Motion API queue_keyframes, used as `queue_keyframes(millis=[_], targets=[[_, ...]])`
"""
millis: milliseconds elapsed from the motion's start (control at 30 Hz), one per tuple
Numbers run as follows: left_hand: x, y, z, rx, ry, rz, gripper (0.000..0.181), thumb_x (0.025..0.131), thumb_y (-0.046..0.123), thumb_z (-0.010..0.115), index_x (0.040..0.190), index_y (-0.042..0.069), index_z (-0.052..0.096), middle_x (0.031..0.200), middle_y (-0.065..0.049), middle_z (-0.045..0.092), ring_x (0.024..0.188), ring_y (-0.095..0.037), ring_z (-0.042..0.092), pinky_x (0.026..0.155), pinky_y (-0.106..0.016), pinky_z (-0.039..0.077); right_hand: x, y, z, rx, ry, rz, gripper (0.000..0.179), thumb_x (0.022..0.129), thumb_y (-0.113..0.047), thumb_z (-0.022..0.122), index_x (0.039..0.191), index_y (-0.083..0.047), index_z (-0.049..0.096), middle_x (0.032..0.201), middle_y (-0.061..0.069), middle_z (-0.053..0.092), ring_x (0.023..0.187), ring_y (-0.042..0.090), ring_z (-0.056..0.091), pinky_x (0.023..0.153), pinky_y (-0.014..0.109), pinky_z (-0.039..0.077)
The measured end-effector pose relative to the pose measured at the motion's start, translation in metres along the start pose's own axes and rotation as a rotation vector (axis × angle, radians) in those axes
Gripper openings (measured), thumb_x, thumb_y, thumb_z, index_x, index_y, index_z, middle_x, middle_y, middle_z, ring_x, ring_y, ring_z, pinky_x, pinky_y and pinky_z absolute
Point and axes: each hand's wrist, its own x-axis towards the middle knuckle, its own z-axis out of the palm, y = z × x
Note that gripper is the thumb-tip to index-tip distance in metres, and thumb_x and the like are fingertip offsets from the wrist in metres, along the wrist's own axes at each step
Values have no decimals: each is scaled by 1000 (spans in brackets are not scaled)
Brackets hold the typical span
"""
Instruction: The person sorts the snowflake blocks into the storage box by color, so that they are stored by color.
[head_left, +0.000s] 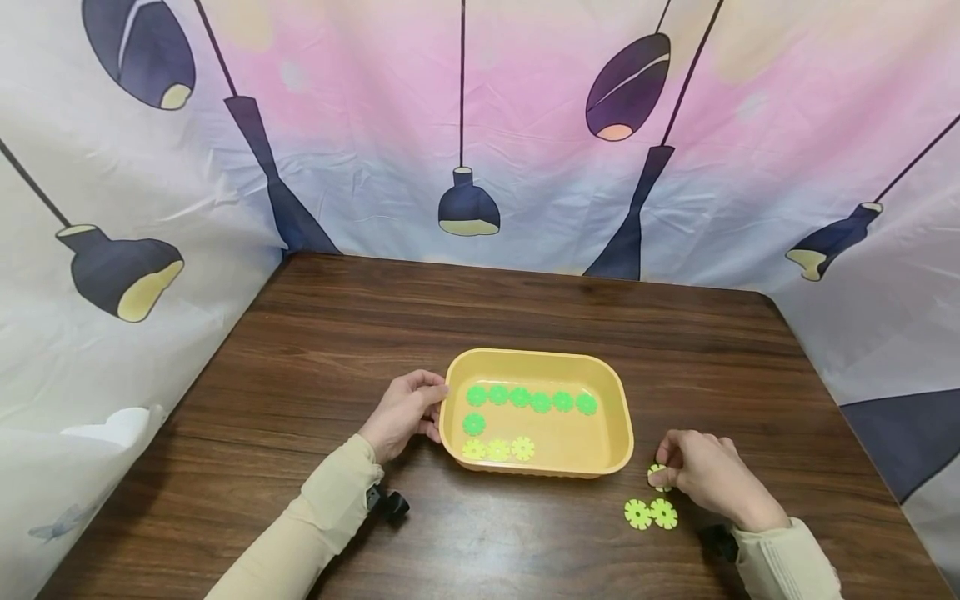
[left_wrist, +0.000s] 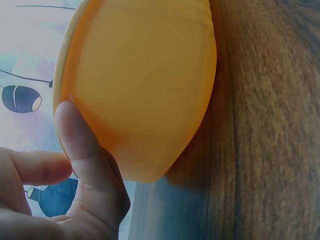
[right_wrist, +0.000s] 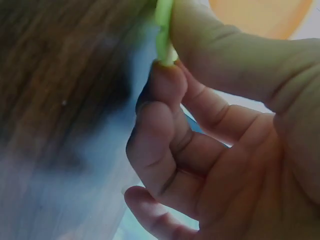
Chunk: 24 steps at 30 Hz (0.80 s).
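My left hand (head_left: 403,415) holds the left end of a yellow plastic basin (head_left: 573,440), pinching its rim; in the left wrist view the thumb (left_wrist: 80,132) lies against the outer wall. Inside the basin, green notched discs (head_left: 542,402) form a row along the far side, with one more green disc (head_left: 474,424) below at the left. Three yellow-green discs (head_left: 498,450) line the near left. To the right of the basin, my right hand (head_left: 708,473) pinches a yellow-green flower-shaped disc (head_left: 657,477) between thumb and fingers; the right wrist view shows it edge-on (right_wrist: 164,32).
Two yellow-green discs (head_left: 638,514) lie side by side on the dark wood table (head_left: 360,333), just below the right hand. A printed cloth (head_left: 375,167) with lamp pictures hangs behind the table and along its sides.
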Motion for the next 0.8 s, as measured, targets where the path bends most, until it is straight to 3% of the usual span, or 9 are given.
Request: queue_keyframes(millis=[200, 367, 467, 600, 800], targets=[[0, 0, 0, -4, 3, -5, 29, 96, 9, 56, 117, -8, 48, 73, -8, 52, 54, -15, 51, 43, -27, 51, -1, 3, 0, 34, -4, -4, 24, 76, -32, 80, 77, -19, 61, 63, -15, 59, 63, 5, 54, 83, 54, 36], [-1, -1, 0, -9, 0, -7, 27, 96, 8, 55, 116, -8, 47, 72, -7, 51, 54, -15, 51, 43, -26, 51, -2, 4, -3, 101, -6, -14, 22, 79, -33, 79, 75, -19, 62, 63, -12, 58, 60, 6, 52, 71, 34, 43], [-1, -1, 1, -10, -3, -7, 27, 96, 8, 55, 116, -9, 47, 72, -7, 52, 54, -15, 51, 43, -26, 51, -2, 4, -6, 127, 13, 0, 23, 81, -33, 78, 76, -18, 62, 64, -9, 58, 59, 8, 49, 60, 25, 41], [0, -1, 1, -12, -3, -5, 27, 96, 8, 55, 116, -9, 47, 72, -8, 52, 54, -15, 51, 43, -26, 50, -1, 3, -9, 163, 81, 28, 23, 83, -34, 77, 79, -16, 63, 68, -5, 58, 61, 11, 49, 54, 24, 41], [-1, 0, 1, -9, -2, -3, 27, 95, 8, 55, 116, -9, 47, 72, -8, 52, 54, -15, 51, 43, -26, 50, 3, 2, -15, 162, 255, 30, 25, 85, -40, 73, 83, -16, 64, 71, -4, 62, 60, 12, 48, 57, 26, 38]])
